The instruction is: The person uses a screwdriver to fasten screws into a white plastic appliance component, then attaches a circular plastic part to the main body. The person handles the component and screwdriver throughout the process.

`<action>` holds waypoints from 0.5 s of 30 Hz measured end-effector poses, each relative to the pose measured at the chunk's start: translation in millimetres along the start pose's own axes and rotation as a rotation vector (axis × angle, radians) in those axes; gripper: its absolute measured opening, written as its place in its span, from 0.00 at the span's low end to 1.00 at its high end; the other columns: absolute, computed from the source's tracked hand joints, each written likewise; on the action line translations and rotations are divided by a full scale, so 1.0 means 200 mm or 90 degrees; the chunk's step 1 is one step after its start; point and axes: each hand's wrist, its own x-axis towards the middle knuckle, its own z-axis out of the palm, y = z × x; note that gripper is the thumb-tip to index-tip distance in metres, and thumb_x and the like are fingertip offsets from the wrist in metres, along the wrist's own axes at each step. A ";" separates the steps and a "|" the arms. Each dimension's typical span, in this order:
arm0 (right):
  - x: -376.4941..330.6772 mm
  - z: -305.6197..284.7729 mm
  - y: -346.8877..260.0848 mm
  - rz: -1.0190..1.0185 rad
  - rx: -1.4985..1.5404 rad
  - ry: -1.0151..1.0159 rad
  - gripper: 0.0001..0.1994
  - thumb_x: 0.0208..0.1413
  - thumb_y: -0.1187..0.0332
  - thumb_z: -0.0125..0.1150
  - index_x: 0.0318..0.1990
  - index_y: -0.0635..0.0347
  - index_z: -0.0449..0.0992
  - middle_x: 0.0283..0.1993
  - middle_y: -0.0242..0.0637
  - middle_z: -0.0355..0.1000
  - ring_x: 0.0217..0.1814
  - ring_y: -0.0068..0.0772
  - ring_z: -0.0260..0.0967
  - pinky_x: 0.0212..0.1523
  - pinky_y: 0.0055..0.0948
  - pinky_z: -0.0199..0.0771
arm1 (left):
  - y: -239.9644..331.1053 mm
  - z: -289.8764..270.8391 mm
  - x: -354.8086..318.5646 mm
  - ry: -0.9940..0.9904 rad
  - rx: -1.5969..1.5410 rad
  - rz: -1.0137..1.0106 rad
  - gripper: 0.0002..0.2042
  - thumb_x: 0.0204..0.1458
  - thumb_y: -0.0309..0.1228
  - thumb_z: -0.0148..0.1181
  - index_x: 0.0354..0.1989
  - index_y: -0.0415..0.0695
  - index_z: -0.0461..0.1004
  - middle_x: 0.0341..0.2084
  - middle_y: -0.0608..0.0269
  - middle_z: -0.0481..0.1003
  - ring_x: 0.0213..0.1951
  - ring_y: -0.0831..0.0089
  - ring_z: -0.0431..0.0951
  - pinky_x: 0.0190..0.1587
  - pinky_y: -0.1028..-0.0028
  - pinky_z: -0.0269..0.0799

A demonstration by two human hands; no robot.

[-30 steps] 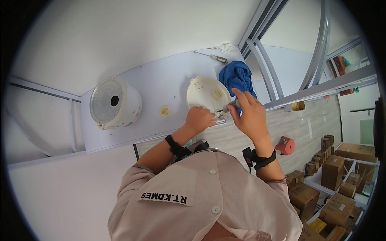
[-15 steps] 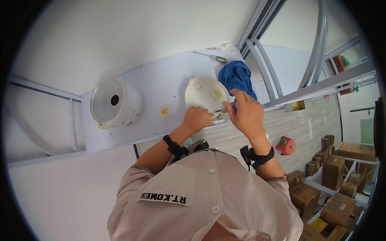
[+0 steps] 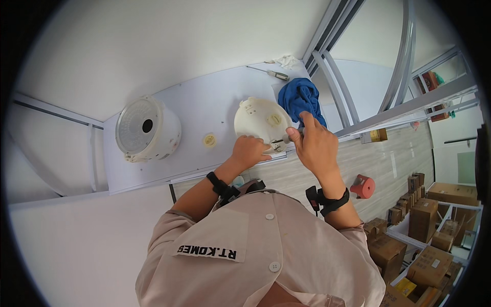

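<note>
on the white counter (image 3: 174, 110), near its front edge, a cream round appliance shell (image 3: 262, 120) is lying with its underside turned up. its near rim is covered by the left hand (image 3: 250, 151), whose fingers are curled closed over that rim. just beside it, the right hand (image 3: 316, 146) is closed around a small metal tool (image 3: 286, 139), only the tip of which is seen between the two hands, touching the shell's near edge. what the tool is cannot be told. a blue cloth (image 3: 302, 100) is bunched just behind the right hand, touching the shell's right side. well to the left, a white cooker pot (image 3: 146, 128) is tipped on its side, its round ribbed base with a dark centre hole turned toward the camera; its inside is not seen. between pot and shell a small cream disc (image 3: 208, 139) is lying flat. a screwdriver (image 3: 273, 74) and a crumpled white rag (image 3: 286, 60) are lying at the counter's far end. brown cardboard boxes (image 3: 424, 220) are stacked on the floor at lower right, all closed.
</note>
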 end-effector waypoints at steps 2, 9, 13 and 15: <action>0.01 0.00 -0.01 -0.085 0.056 0.079 0.20 0.62 0.65 0.73 0.57 0.61 0.74 0.45 0.46 0.77 0.43 0.54 0.80 0.39 0.46 0.80 | 0.00 0.00 -0.01 0.003 0.007 0.000 0.21 0.53 0.56 0.73 0.50 0.60 0.91 0.32 0.64 0.84 0.37 0.58 0.87 0.42 0.56 0.79; 0.02 0.02 -0.04 0.038 0.012 -0.054 0.21 0.63 0.62 0.74 0.57 0.61 0.74 0.45 0.47 0.79 0.42 0.57 0.81 0.39 0.46 0.80 | 0.00 -0.02 -0.02 -0.001 -0.002 0.000 0.20 0.55 0.56 0.72 0.48 0.59 0.91 0.33 0.63 0.86 0.38 0.58 0.87 0.43 0.55 0.79; -0.01 0.04 -0.04 0.075 -0.038 0.017 0.22 0.59 0.68 0.77 0.57 0.61 0.73 0.47 0.47 0.80 0.41 0.57 0.81 0.39 0.46 0.79 | -0.01 -0.02 -0.03 -0.016 -0.010 -0.005 0.20 0.54 0.56 0.72 0.48 0.59 0.91 0.33 0.61 0.86 0.38 0.56 0.87 0.42 0.54 0.79; 0.02 0.04 0.00 -0.101 0.103 0.120 0.22 0.64 0.58 0.75 0.56 0.60 0.75 0.43 0.47 0.78 0.39 0.55 0.81 0.33 0.45 0.78 | -0.01 -0.02 -0.03 -0.011 -0.014 -0.004 0.21 0.54 0.56 0.72 0.48 0.59 0.91 0.32 0.61 0.86 0.38 0.56 0.87 0.42 0.54 0.80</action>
